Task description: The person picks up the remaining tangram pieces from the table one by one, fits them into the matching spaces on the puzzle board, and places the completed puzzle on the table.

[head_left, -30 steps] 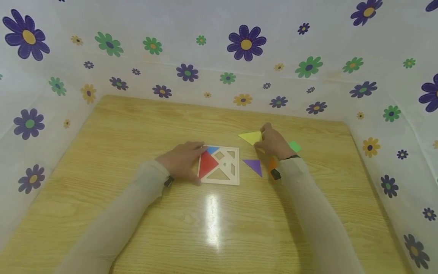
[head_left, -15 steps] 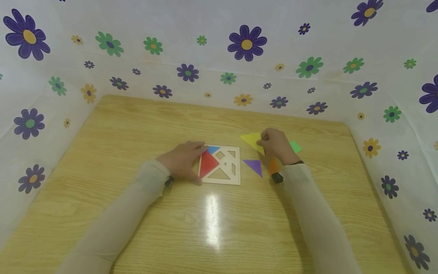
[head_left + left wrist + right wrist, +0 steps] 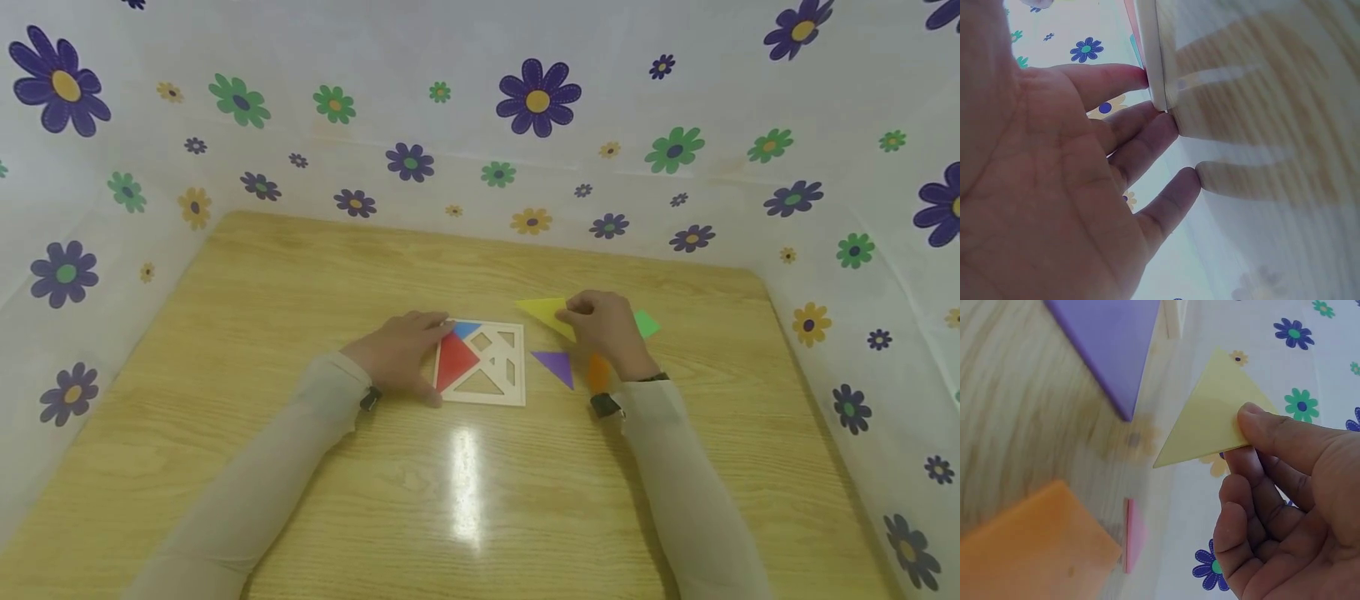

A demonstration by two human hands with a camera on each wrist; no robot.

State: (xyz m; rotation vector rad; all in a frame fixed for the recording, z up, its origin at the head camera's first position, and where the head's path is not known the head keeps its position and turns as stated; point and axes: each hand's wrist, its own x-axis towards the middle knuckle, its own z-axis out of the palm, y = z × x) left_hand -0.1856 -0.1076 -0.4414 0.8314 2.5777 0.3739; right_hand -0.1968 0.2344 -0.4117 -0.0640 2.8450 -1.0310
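Yellow triangle (image 3: 546, 311) partly behind right fingers (image 3: 594, 298)

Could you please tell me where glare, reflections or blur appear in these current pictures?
Head view: a bright glare streak on the wooden table, on the near side of the white puzzle board; left wrist view: the left hand reflects in the glossy table; right wrist view: the orange piece looks slightly blurred.

White flower-printed sheeting (image 3: 465, 125) borders a wood-grained tabletop (image 3: 555, 492) on three sides, a bright reflection (image 3: 466, 483) gleaming on it.
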